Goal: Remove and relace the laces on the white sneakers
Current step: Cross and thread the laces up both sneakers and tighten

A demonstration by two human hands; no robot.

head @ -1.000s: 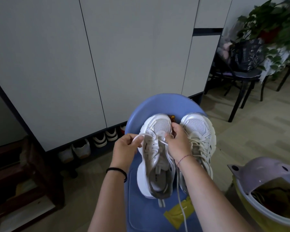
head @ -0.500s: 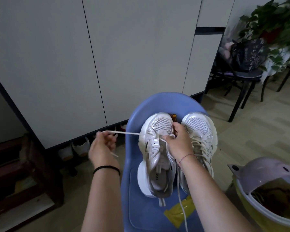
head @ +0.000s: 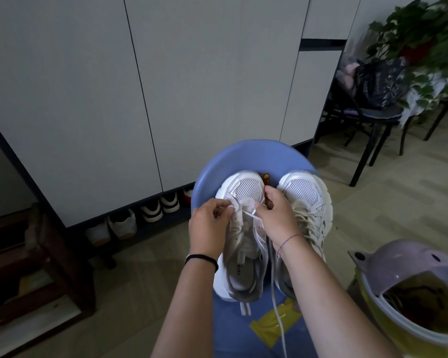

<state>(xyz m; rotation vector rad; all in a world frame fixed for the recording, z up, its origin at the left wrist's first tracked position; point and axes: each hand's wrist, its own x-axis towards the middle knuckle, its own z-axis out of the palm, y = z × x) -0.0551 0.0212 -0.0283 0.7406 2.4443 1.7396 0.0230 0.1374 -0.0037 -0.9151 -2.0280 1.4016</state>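
**Relacing, head view.** Two sneakers stand toes toward 12 o'clock on a blue chair (head: 256,156): left sneaker (head: 239,270) and right sneaker (head: 305,195). Over the left sneaker's front eyelets, the left hand (head: 208,228), at 9 o'clock, pinches the lace (head: 252,216) in curled fingers (head: 224,206). The right hand (head: 278,219), at 3 o'clock, pinches it at the thumb tip. The loose tail (head: 279,319) trails toward 6 o'clock.

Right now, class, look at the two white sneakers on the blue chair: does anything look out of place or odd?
Yes. The left sneaker is almost unlaced, while the right sneaker is fully laced. One loose lace trails down across the blue chair seat, past a crumpled yellow wrapper.
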